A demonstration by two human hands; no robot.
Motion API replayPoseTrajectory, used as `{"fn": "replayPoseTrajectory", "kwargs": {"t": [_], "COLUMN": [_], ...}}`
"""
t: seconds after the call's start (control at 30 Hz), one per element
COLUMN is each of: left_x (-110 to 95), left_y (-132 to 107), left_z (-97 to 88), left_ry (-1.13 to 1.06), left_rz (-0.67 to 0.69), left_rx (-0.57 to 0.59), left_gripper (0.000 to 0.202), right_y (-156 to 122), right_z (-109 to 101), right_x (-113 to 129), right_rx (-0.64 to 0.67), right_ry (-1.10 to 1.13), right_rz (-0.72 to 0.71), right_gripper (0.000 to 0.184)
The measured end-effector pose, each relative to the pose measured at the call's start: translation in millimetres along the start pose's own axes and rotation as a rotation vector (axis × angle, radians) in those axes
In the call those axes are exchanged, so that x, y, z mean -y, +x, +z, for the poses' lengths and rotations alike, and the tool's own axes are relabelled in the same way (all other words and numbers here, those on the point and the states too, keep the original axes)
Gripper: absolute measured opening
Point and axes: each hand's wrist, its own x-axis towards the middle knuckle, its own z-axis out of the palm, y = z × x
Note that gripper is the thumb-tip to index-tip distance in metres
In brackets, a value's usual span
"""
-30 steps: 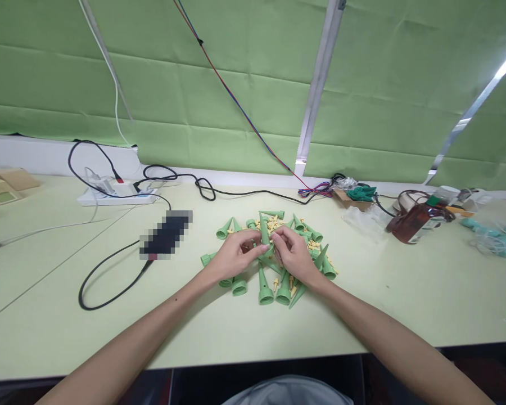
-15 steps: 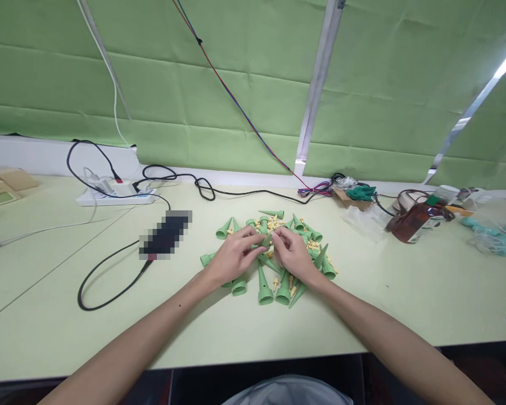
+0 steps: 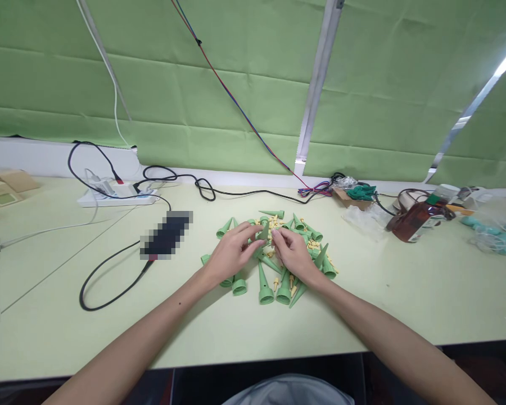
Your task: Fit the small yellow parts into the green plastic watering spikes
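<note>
Between the thumb and fingers of my left hand (image 3: 231,251) is a green plastic watering spike (image 3: 265,231), tilted with its narrow tip upward. Close to its right side, my right hand (image 3: 293,254) is closed in a pinch; whatever sits between those fingertips is too small to make out. Under and around both hands spreads a pile of similar hollow green spikes, among them one lying spike (image 3: 265,288) at the front. Small yellow fittings (image 3: 276,283) are scattered among them, many partly hidden by my hands.
A pixelated dark device (image 3: 165,235) with a black cable lies to the left, before a white power strip (image 3: 118,197). Toward the right are a clear plastic bag (image 3: 365,220), a small cardboard box (image 3: 351,200) with green items, and a brown bottle (image 3: 417,221) lying tilted.
The spike in my left hand has turned more upright, its tip now pointing up. My left fingers have spread a little around it. My right hand has barely moved.
</note>
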Motion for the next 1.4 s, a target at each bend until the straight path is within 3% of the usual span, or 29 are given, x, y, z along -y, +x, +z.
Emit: {"fn": "replayPoseTrajectory", "kwargs": {"t": [0.23,0.4,0.57,0.97,1.4], "left_x": [-6,-7,-7,-8,-10], "left_y": [3,6,5,4,4], "left_z": [1.7,2.8,2.1,0.0,2.0], "left_ry": [-0.162,-0.512,-0.811,-0.851,-0.514], "left_rz": [-0.213,-0.46,-0.614,-0.567,-0.336], "left_rx": [0.016,0.164,0.281,0.299,0.17], "left_gripper": [0.026,0.048,0.053,0.046,0.039], "right_y": [-1,-1,-3,-7,-7], "right_z": [0,-1,-2,-2,2], "right_x": [1,3,9,10,9], "right_rx": [-0.078,-0.068,0.021,0.091,0.127], "right_ry": [0.092,0.135,0.101,0.153,0.365], "right_rz": [-0.018,-0.039,-0.062,-0.059,0.029], "right_gripper": [0.036,0.033,0.029,0.029,0.044]}}
